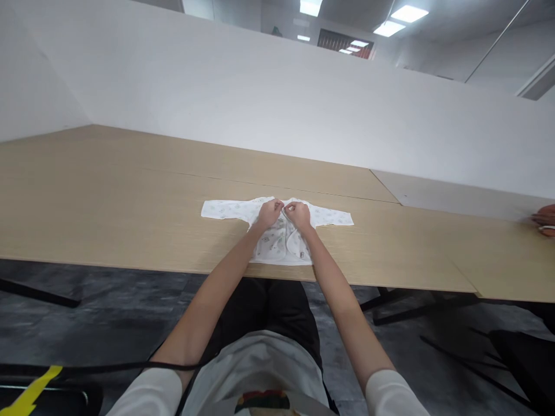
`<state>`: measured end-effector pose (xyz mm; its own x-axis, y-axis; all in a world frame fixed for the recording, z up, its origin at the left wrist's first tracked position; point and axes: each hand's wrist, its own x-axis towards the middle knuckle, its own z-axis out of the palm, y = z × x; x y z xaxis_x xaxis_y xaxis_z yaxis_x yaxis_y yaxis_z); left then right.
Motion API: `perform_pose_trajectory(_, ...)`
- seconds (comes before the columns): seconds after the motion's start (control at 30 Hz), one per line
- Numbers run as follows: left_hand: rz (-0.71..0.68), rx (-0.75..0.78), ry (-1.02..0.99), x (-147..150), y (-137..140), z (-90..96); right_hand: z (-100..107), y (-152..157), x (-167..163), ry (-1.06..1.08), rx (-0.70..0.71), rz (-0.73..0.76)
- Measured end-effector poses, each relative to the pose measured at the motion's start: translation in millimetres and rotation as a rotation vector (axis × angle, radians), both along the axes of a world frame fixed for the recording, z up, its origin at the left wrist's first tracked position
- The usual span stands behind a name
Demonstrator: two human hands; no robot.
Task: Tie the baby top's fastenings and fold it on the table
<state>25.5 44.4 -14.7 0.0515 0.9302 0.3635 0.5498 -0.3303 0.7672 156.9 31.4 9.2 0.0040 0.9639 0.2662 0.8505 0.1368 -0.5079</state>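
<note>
A small white baby shirt with a faint print lies on the table, its two sleeves spread out to the left and right. Its front panels meet near the middle, and the right one curves back at the lower edge. At the neckline my left hand pinches the shirt's edge with closed fingers. Just beside it, my right hand pinches the other side of the neck opening. The fingertips of both hands almost touch. Whether a fastener sits between them is too small to tell.
The wooden table runs along a white partition. Another person's hand rests at the far right edge. A black chair stands at lower right. A black cable and yellow strap are at lower left.
</note>
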Motion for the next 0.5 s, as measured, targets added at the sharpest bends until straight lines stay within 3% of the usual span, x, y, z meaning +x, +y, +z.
perform_pose_trajectory(0.27, 0.078, -0.02, 0.189, 0.4, -3.6, 3.8, -9.3, 8.4, -0.3, 0.12, 0.042, 0.03)
perform_pose_trajectory(0.5, 0.117, -0.059, 0.338, -3.4, -7.5, 6.2, -15.5, 16.2, 4.7, 0.165, -0.048, -0.033)
